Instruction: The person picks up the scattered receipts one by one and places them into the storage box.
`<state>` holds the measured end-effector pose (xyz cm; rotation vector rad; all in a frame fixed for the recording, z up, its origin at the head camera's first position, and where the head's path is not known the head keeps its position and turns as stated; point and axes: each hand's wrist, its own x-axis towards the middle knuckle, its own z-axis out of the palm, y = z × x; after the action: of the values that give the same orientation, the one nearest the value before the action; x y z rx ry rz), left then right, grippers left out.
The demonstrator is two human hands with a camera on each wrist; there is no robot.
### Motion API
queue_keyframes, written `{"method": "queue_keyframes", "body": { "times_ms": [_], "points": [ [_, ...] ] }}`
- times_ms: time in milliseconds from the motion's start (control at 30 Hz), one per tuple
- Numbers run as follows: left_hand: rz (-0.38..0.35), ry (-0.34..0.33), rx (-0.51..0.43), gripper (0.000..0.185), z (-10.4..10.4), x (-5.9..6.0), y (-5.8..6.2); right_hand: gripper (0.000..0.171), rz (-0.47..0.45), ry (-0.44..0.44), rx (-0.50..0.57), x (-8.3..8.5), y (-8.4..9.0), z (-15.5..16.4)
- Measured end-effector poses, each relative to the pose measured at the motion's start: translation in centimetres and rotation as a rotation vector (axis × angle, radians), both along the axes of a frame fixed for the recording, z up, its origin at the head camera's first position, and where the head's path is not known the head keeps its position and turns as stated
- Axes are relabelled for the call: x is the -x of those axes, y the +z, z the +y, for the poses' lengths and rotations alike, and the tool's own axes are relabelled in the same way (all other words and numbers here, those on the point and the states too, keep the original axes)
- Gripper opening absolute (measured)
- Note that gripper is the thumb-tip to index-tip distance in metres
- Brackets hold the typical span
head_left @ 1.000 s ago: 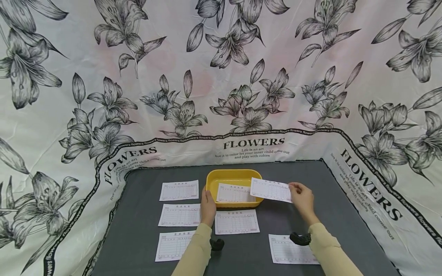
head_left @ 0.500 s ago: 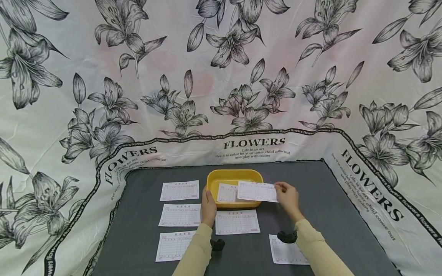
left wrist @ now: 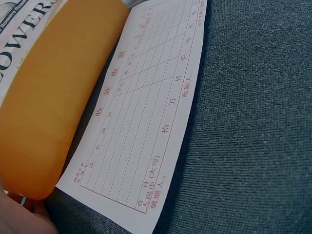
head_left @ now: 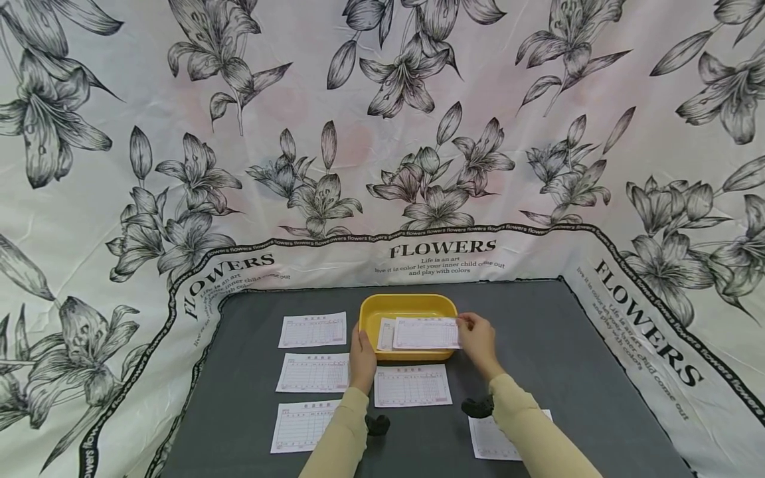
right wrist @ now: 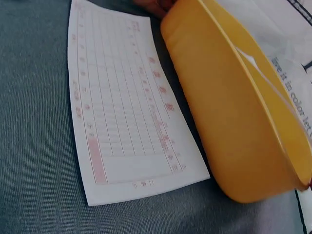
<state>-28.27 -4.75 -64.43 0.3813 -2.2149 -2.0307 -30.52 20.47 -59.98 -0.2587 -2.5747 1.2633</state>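
A yellow tray (head_left: 408, 301) stands at the back middle of the grey table. My left hand (head_left: 362, 355) holds its front left corner, fingers along the left wall. My right hand (head_left: 475, 335) pinches the right end of a white printed slip (head_left: 425, 334) and holds it over the tray, above another slip (head_left: 385, 334) lying inside. In the left wrist view the tray wall (left wrist: 48, 97) shows beside a slip (left wrist: 146, 122) flat on the table. The right wrist view has the tray (right wrist: 229, 122) and the same table slip (right wrist: 126, 131).
More slips lie on the grey table (head_left: 568, 345): left of the tray (head_left: 312, 330), below that (head_left: 313, 372), front left (head_left: 301, 425), in front of the tray (head_left: 412, 385), and one under my right forearm (head_left: 493, 438). Flower-printed cloth (head_left: 382, 133) walls the table.
My right hand has carried the slip leftward from right of the tray to over it. My left hand has stayed at the tray's corner.
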Motion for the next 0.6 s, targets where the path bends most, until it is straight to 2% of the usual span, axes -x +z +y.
{"method": "queue_keyframes", "body": {
  "times_ms": [233, 367, 600],
  "points": [
    [0.016, -0.004, -0.005, 0.052, -0.1, -0.1, -0.1, 0.018, 0.072, 0.068, -0.079, 0.1, -0.3, -1.7],
    [0.019, -0.012, -0.007, 0.053, -0.2, 0.0, -0.1, 0.015, 0.104, 0.061, -0.121, 0.2, -0.5, -2.2],
    [0.027, -0.021, -0.002, 0.052, -0.2, -0.1, -0.2, 0.015, 0.126, 0.07, -0.296, 0.3, -1.0, -2.5]
  ]
}}
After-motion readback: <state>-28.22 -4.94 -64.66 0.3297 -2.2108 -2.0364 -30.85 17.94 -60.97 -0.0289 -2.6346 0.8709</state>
